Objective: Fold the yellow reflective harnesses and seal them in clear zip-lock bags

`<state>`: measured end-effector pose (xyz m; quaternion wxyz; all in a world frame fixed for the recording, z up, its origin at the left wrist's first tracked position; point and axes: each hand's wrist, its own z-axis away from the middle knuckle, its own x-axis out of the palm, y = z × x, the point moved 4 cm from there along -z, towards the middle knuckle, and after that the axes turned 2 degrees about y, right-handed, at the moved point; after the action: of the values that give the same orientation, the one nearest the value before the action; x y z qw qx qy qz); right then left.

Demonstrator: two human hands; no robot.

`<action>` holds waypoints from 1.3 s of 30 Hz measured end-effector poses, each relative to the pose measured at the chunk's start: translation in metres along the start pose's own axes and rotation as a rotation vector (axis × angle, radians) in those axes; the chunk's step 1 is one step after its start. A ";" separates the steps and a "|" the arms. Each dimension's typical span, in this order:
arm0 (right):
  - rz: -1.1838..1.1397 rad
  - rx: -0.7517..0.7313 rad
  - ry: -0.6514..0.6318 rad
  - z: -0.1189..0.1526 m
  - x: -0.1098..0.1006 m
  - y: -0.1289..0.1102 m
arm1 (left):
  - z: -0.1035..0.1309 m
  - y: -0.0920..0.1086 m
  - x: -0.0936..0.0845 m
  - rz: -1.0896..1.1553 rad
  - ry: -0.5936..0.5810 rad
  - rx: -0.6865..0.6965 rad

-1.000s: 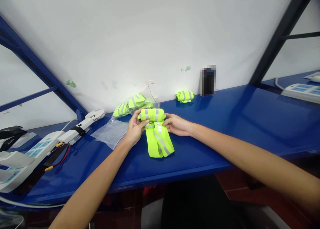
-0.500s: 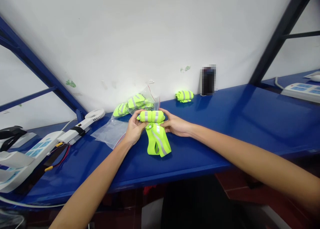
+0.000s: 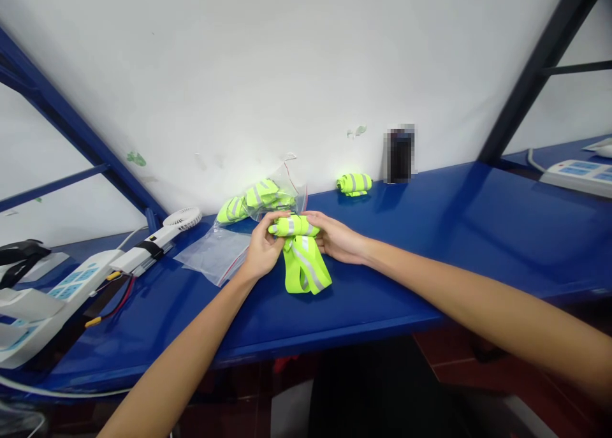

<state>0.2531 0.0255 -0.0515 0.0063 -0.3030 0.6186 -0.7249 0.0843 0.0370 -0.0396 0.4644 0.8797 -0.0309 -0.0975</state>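
Left hand [image 3: 261, 252] and right hand [image 3: 337, 238] both closed on the rolled end of a neon-yellow reflective strap [image 3: 300, 254], one hand at each end of the roll, fingers curled over the top. Roll held just above the blue shelf [image 3: 430, 234], near its middle. Loose tail of the strap hangs down from the roll and rests folded on the shelf surface, grey stripe showing.

Just behind the left hand: clear plastic bag [image 3: 275, 192] holding more rolled straps, leaning by the white wall [image 3: 287, 62]. Empty flat bags [image 3: 213, 253] lie left of that hand, touching the shelf. Single rolled strap [image 3: 354, 183] sits farther back, near a dark blurred object [image 3: 398, 153] against the wall. Far left: small white fan [image 3: 182, 219] and a power strip [image 3: 67, 288]. Another power strip [image 3: 576, 173] far right.
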 end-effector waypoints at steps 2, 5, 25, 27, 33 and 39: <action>-0.005 -0.056 0.044 -0.002 0.000 0.001 | 0.001 -0.004 0.002 0.082 0.037 -0.089; -0.052 -0.158 0.074 -0.004 0.000 -0.002 | 0.003 -0.015 0.005 0.244 0.111 -0.291; 0.115 -0.342 0.085 -0.004 -0.011 -0.011 | 0.012 -0.010 0.021 0.367 -0.079 -0.467; 0.060 -0.301 0.062 -0.003 -0.008 -0.010 | 0.012 -0.015 0.020 0.338 -0.071 -0.466; 0.076 -0.225 0.077 0.003 -0.001 -0.008 | 0.010 -0.013 0.015 0.154 -0.019 -0.412; 0.150 -0.206 0.057 0.006 0.006 -0.005 | 0.007 -0.011 0.008 -0.067 0.067 -0.310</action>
<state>0.2526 0.0186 -0.0440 0.0120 -0.2343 0.7106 -0.6634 0.0899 0.0364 -0.0534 0.5920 0.8007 0.0295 -0.0873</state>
